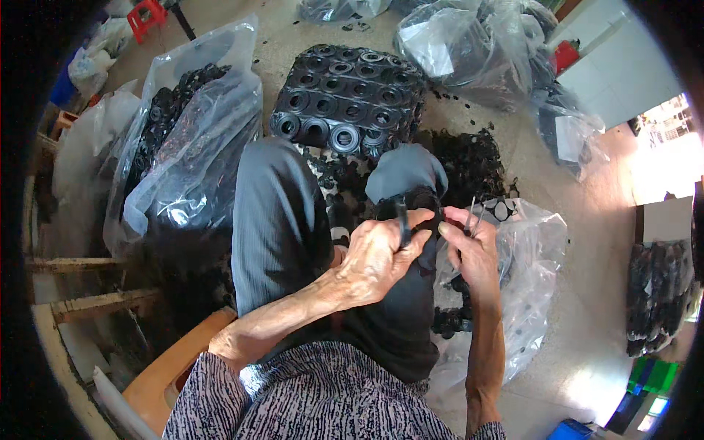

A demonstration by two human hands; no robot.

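Observation:
Both hands meet over my right knee, around a dark, round rubber-like piece (421, 199). My left hand (381, 246) pinches it between thumb and fingers, and a dark strip stands up beside the knuckles. Just right of it, my right hand (473, 246) has its thumb and forefinger closed at the edge of that piece. Two thin metal prongs (476, 211), like tweezers or small snips, stick up from the right fingers. The exact shape of the dark piece is hard to make out against the knee. Beyond my knees lies a black moulded sheet (341, 88) with rows of rings.
Loose black trimmings (469, 158) cover the floor beyond my right knee. A clear plastic bag (521, 293) lies to my right, and a bag of black parts (187, 139) stands left. More filled bags (469, 55) are at the back. A wooden chair edge (183, 359) sits near my left elbow.

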